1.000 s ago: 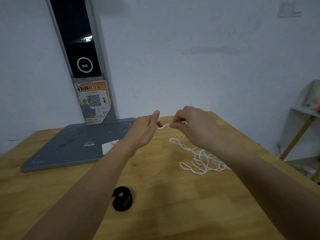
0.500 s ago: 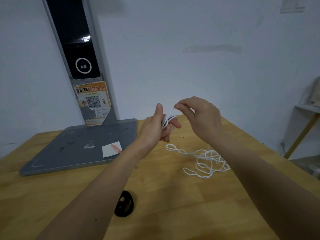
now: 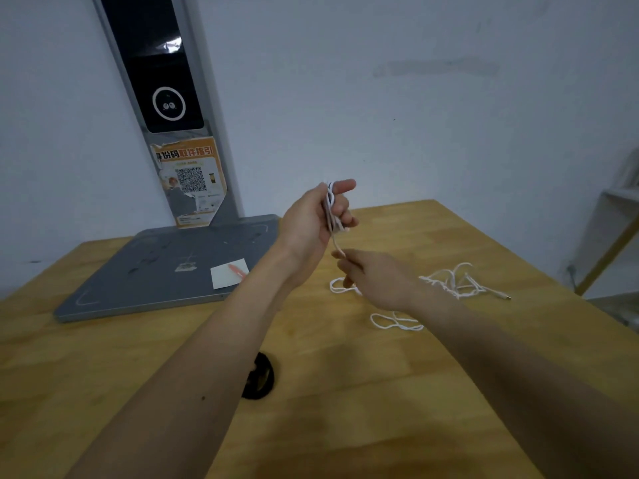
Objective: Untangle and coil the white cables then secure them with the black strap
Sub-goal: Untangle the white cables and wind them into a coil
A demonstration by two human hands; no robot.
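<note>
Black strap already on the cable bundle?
No. The black strap lies on the table beside the left forearm, apart from the white cables wound on the left hand.

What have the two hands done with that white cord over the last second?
The left hand rose and now holds several turns of white cable wound round its fingers. The right hand dropped below it, pinching the strand, and the loose tangle on the table shifted. The black strap was not touched.
</note>
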